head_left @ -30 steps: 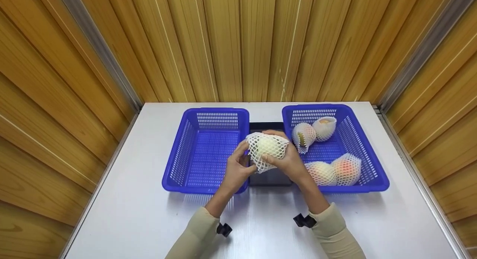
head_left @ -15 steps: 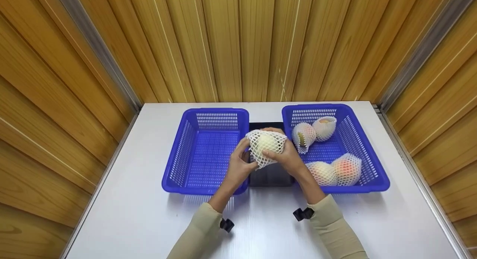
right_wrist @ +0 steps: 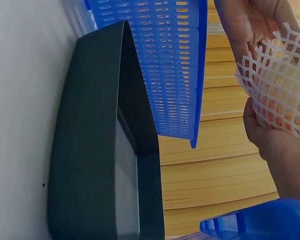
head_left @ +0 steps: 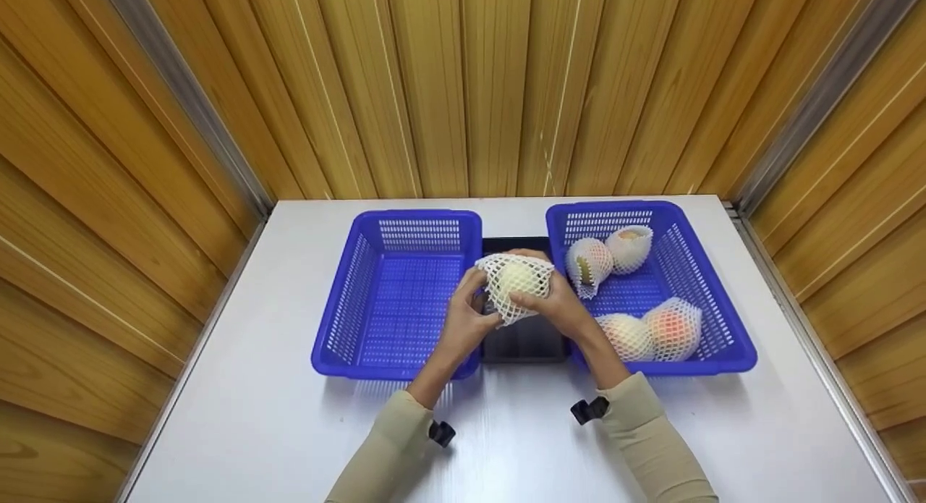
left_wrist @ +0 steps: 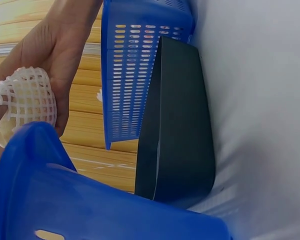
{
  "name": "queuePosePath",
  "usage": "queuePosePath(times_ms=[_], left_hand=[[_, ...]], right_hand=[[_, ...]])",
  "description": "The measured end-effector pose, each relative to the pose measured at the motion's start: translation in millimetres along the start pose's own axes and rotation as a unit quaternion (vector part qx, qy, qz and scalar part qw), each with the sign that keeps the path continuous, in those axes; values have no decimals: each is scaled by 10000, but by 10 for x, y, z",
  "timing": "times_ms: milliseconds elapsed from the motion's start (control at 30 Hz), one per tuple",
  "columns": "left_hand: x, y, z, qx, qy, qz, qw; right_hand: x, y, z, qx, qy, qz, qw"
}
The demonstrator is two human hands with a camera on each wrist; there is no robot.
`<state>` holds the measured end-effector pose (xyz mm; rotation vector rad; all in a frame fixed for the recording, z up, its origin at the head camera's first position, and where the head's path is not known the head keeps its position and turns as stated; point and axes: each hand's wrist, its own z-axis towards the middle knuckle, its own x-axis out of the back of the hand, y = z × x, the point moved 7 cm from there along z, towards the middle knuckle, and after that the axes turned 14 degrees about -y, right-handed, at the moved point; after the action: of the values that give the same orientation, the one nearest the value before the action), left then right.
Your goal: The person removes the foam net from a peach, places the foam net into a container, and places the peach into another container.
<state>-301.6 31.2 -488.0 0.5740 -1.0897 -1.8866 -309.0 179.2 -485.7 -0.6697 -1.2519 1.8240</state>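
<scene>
Over the black tray (head_left: 524, 344), both hands hold a round pale fruit (head_left: 518, 279) in a white foam net sleeve. My right hand (head_left: 561, 304) grips it from the right, thumb across the front and fingers behind. On the left side, my left hand (head_left: 465, 311) pinches the edge of the net with thumb and fingers. Through the mesh (right_wrist: 285, 95) in the right wrist view, the fruit looks pale yellow with reddish patches; its exact kind is unclear. In the left wrist view the netted fruit (left_wrist: 30, 97) is partly hidden by a blue basket rim.
A blue basket (head_left: 325, 322) at the left has a bare bottom. The right blue basket (head_left: 731, 329) holds several netted fruits, including a reddish one (head_left: 673, 329) and one with a label (head_left: 589, 264). The tray stands between the baskets on a white table (head_left: 239, 387). Wood-patterned walls surround it.
Both hands have shifted slightly up and left with the netted fruit. The net's lower end has drawn up a little. Both hands keep their hold; the baskets stay put.
</scene>
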Motion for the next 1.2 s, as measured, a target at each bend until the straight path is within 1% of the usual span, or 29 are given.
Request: queuePosePath(times_ms=[200, 367, 533, 600, 800, 967, 1067, 1200], left_hand=[[-2, 25, 2, -23, 122, 11, 9999], [-15, 69, -20, 69, 168, 95, 9998], [-49, 249, -33, 148, 169, 52, 9997], [-54, 302, -34, 130, 194, 78, 9997], [-46, 324, -45, 139, 308, 237, 9991], [-70, 362, -64, 175, 276, 433, 9985], [-85, 405, -72, 158, 244, 582, 9979], [-85, 502, -69, 22, 254, 791, 9965]], right_hand=[[2, -38, 13, 11, -49, -28, 10000], [-20, -44, 6, 74, -192, -27, 9998], [-27, -11, 4, 65, -280, 74, 9996], [-27, -2, 8, 39, -313, 72, 9995], [-25, 29, 28, -96, -351, -24, 9993], [-61, 16, 27, -127, -352, -40, 9993], [-93, -23, 20, -121, -334, 19, 9994], [-117, -104, 3, -153, -229, -69, 9996]])
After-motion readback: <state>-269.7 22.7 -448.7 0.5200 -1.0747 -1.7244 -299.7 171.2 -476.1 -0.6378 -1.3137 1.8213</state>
